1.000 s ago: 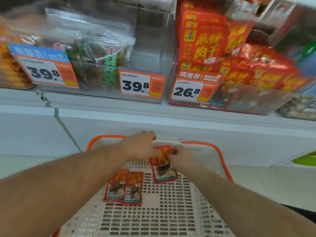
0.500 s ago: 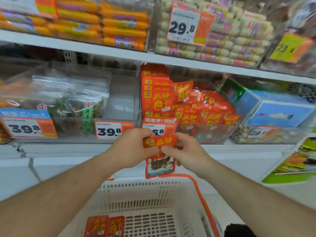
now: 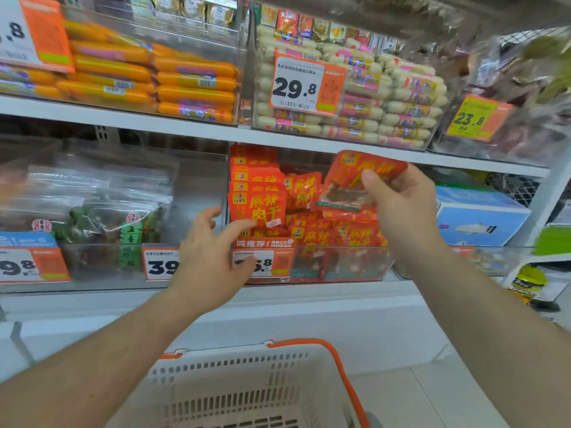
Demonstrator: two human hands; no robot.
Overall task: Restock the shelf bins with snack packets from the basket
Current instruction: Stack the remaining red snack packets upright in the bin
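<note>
Up at the middle shelf, the right hand point(image 3: 401, 208) pinches a red snack packet point(image 3: 355, 180) between thumb and fingers, holding it tilted above the clear bin point(image 3: 340, 264) already stocked with matching red packets point(image 3: 258, 208). The left hand point(image 3: 210, 257) is spread with fingers relaxed at the bin's front left corner, its fingertips at the tallest stack and over the price tag point(image 3: 262, 261); whether they actually press the packets is hard to say. Below, the white basket point(image 3: 247, 381) with orange handles sits between the forearms.
</note>
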